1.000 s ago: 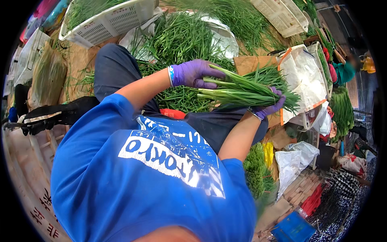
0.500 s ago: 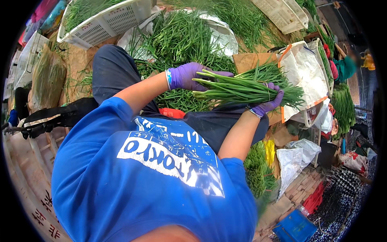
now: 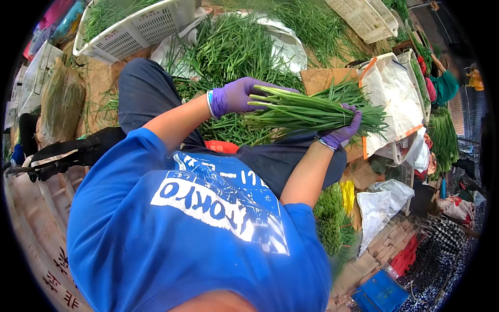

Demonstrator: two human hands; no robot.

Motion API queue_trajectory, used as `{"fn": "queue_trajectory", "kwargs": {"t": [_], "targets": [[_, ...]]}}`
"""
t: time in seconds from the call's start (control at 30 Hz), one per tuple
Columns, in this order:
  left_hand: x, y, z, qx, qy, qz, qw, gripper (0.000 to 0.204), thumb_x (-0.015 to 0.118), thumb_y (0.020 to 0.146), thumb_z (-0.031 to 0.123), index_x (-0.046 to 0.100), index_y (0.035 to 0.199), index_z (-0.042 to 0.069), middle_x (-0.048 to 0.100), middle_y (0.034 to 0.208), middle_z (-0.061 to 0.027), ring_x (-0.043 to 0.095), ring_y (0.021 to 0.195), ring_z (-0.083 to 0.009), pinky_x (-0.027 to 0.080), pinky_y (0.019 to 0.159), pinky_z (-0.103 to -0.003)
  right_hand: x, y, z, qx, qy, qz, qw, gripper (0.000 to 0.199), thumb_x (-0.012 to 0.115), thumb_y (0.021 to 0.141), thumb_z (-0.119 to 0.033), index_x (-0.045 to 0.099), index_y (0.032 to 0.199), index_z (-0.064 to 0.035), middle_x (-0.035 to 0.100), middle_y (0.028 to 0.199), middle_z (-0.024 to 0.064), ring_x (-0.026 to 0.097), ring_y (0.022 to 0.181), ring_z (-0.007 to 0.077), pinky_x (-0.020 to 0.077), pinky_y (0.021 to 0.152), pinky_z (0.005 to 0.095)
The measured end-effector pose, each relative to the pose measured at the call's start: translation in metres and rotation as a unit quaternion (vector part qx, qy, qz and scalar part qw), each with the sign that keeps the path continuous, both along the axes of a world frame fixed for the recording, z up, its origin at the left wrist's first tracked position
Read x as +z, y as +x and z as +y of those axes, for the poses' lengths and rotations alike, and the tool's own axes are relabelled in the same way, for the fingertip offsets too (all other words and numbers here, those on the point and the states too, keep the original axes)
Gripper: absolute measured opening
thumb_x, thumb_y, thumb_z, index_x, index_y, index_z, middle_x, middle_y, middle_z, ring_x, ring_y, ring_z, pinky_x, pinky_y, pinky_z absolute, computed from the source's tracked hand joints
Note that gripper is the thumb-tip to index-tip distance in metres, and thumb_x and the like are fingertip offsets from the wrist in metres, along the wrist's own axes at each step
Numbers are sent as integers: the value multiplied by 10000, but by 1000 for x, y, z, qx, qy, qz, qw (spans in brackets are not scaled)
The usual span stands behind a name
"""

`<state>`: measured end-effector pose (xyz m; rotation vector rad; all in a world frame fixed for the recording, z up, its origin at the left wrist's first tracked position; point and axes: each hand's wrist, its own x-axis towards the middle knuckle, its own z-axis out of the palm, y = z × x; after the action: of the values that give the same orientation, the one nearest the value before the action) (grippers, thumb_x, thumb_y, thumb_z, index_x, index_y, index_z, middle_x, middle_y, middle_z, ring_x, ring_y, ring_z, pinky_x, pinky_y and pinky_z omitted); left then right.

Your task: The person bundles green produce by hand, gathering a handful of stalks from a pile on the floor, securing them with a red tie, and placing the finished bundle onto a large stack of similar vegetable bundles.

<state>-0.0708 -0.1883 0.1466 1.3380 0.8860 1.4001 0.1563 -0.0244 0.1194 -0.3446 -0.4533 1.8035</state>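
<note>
A bunch of green chives (image 3: 306, 112) lies level above my lap, its pale stem ends to the left and leaf tips to the right. My right hand (image 3: 345, 129), in a purple glove, is wrapped round the leafy part from below. My left hand (image 3: 235, 97), gloved too, is at the stem ends, its fingers stretched together along the far side and its thumb by the stalks; part of its grip is hidden. Just beyond my hands rises a loose heap of chives (image 3: 234, 49) on a white sheet (image 3: 288, 44).
White plastic crates (image 3: 145, 32) stand at the far left and far right (image 3: 369, 23). To the right is a white sack with orange edging (image 3: 392, 99). More chives (image 3: 332, 218) stand beside my right side. A person in a green sleeve (image 3: 445, 87) works at the far right.
The bunch has shifted slightly left and toward me, with my right hand moving along. My left hand has turned a little, its fingers lying straighter beside the stem ends.
</note>
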Motion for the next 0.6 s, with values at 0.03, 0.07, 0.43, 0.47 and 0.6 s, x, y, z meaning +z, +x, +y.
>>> {"fn": "queue_trajectory", "kwargs": {"t": [0.03, 0.07, 0.43, 0.47, 0.6], "targets": [[-27, -8, -2, 7, -138, -45, 989, 351, 596, 750, 48, 522, 1088, -13, 589, 1021, -53, 537, 855, -66, 450, 746, -237, 0, -2, 0, 0, 1, 3, 1000, 210, 492, 825, -254, 584, 796, -67, 593, 771, 57, 549, 719, 179, 482, 665, 373], [-5, -10, 2, -47, -168, -39, 984, 358, 564, 783, 45, 513, 1138, 39, 605, 972, -17, 520, 776, -24, 453, 651, -185, -1, -2, 1, -1, 8, 3, 1000, 208, 492, 825, -252, 583, 797, -68, 594, 772, 52, 549, 722, 179, 482, 668, 373], [-23, -8, 5, -11, -135, -50, 990, 212, 626, 762, 178, 630, 908, 25, 614, 727, -7, 544, 636, -43, 453, 568, -191, 4, -5, 2, -30, 31, -21, 999, 166, 520, 807, -219, 543, 795, -55, 556, 779, 52, 518, 732, 178, 455, 678, 354], [-19, -9, 4, -44, -171, -23, 984, 203, 627, 759, 179, 631, 877, 14, 594, 683, 1, 524, 592, -39, 426, 528, -186, 5, -4, 1, -26, 38, -15, 999, 171, 519, 805, -222, 541, 790, -53, 547, 777, 56, 511, 731, 180, 449, 677, 352], [5, -22, -13, -63, -225, 0, 972, 225, 616, 749, 231, 636, 750, 6, 497, 510, 16, 430, 439, -37, 314, 404, -177, 4, 7, 3, 13, 92, 6, 996, 180, 472, 829, -223, 561, 798, -70, 568, 769, 41, 507, 689, 175, 427, 669, 343]]}}
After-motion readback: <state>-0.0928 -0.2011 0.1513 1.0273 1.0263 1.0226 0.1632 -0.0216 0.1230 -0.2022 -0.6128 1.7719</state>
